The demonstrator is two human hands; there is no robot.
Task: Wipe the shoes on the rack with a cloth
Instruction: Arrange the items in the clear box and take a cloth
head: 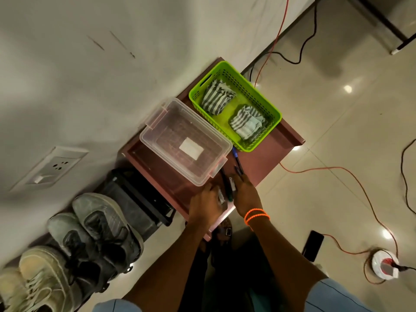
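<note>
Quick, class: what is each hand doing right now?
Left hand: fingers curled on small items on the table; grip unclear.
Right hand: rests on the pens; grip cannot be told.

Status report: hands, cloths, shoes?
Both hands, left and right, on pens. Two cloths untouched in basket. Shoes on rack, nothing in the way.

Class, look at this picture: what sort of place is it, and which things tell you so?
Probably an indoor entryway or room corner: shoes on a rack by the wall, a wall socket, cables across a tiled floor.
</note>
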